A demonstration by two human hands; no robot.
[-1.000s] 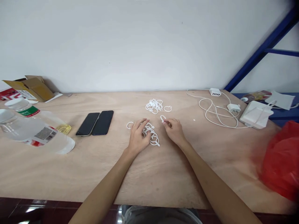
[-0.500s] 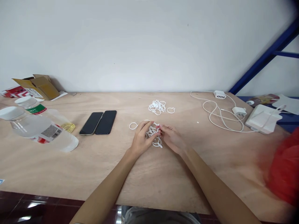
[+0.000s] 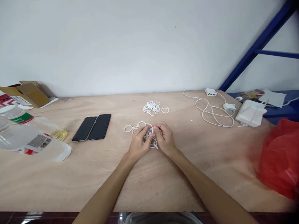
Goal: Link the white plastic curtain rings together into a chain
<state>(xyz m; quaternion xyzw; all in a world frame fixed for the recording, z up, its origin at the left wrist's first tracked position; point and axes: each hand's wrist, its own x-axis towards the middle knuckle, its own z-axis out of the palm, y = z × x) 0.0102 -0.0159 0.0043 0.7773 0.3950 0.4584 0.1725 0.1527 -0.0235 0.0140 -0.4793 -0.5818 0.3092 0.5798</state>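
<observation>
My left hand (image 3: 139,141) is closed in a pinch on white plastic rings, which look like curtain rings with small tabs. Fingertips of my right hand (image 3: 165,138) meet those of the left and pinch a ring (image 3: 149,132) between them. Several joined rings hang below the fingers, the lowest ring (image 3: 154,144) near the tabletop. Left of my left hand, more rings (image 3: 128,128) lie in a row that runs under its fingers. Farther back sits a pile of similar rings (image 3: 151,107), with a single ring (image 3: 165,110) to its right. Fingers partly hide the held rings.
Two phones (image 3: 100,127) lie side by side on the left, near clear bottles (image 3: 42,143) and an open cardboard box (image 3: 32,93). White cables (image 3: 207,115), a charger (image 3: 251,113) and a red plastic bag (image 3: 280,158) are on the right of the wooden table (image 3: 163,193).
The view has shifted slightly to the right. My right hand has turned, its fingers now curled closer against my left. More rings show to the left of my left hand.
</observation>
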